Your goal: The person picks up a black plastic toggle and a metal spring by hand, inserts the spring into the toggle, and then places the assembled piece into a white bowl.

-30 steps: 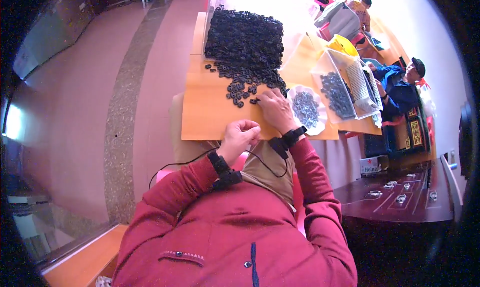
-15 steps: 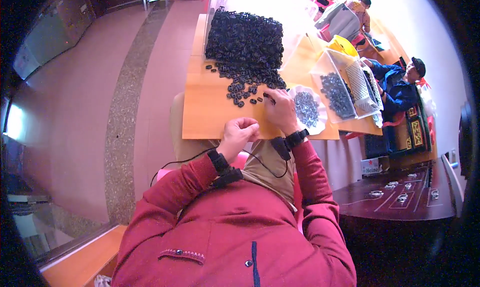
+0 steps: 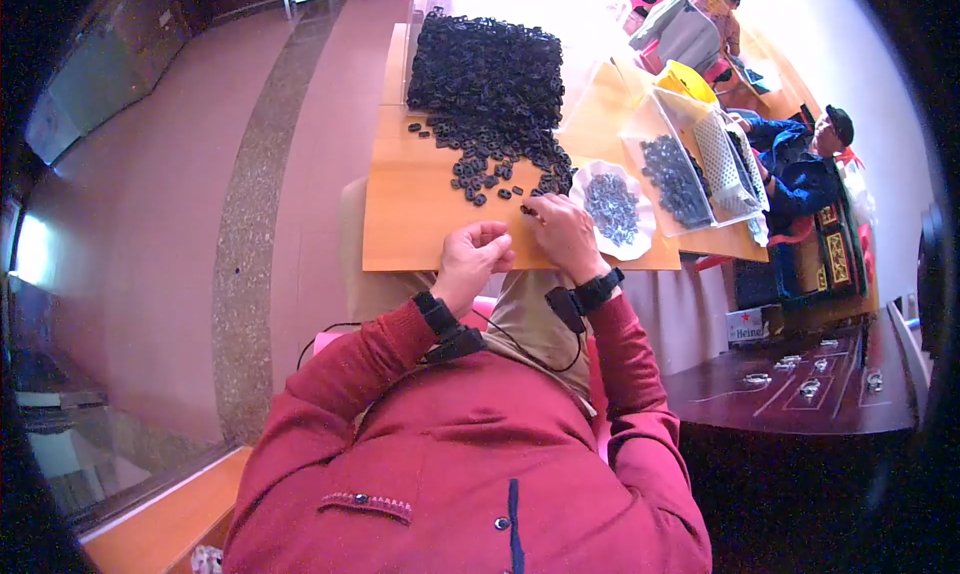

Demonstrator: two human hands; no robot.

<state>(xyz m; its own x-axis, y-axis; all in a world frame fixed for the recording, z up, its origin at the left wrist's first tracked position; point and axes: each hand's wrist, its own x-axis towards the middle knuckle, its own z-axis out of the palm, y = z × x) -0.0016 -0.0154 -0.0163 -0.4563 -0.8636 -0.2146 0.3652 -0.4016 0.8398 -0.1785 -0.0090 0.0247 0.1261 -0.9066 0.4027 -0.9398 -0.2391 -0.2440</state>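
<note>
My right hand point(image 3: 566, 236) is closed in a pinch on a small black plastic part point(image 3: 527, 210), just above the wooden table point(image 3: 410, 229). Beside it, my left hand point(image 3: 473, 258) hovers over the table's near edge with thumb and fingers pressed together; whatever they hold, if anything, is too small to make out. Loose black plastic parts point(image 3: 480, 169) lie scattered beyond both hands, spilling from a large heap point(image 3: 485, 69) of the same kind. A white scalloped dish point(image 3: 642, 242) with small shiny metal pieces point(image 3: 612, 209) stands right of my right hand.
Beyond the dish stand a clear bin point(image 3: 690, 226) of dark parts, a white perforated basket point(image 3: 728, 179) and a yellow container point(image 3: 686, 82). A person in blue point(image 3: 798, 179) sits at the right, another person point(image 3: 722, 22) farther back. A dark panel point(image 3: 800, 404) is at lower right.
My right hand has drawn slightly back from the loose parts, toward me, with the black part at its fingertips. My left hand has shifted a little away from me.
</note>
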